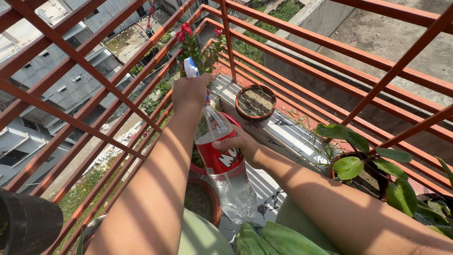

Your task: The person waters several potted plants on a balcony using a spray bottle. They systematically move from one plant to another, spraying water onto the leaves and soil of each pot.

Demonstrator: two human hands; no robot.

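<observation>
Clear glossy plastic bottle [226,165], matt rough clay pot [255,101], painted metal railing [330,47], green cloth [273,238]

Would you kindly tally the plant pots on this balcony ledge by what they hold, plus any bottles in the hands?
Pots with plants: 2 (rose pot, leafy pot)
Pots with bare soil: 2 (round pot, near pot)
Dark pot, contents hidden: 1
Spray bottles: 1, gripped by the left hand and right hand
Total: 6

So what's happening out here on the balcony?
A person holds a clear plastic spray bottle in both hands. The left hand grips the spray head on top; the right hand steadies the red-labelled middle. The nozzle sits near a red-flowered plant by the orange railing, with clay pots nearby.
</observation>
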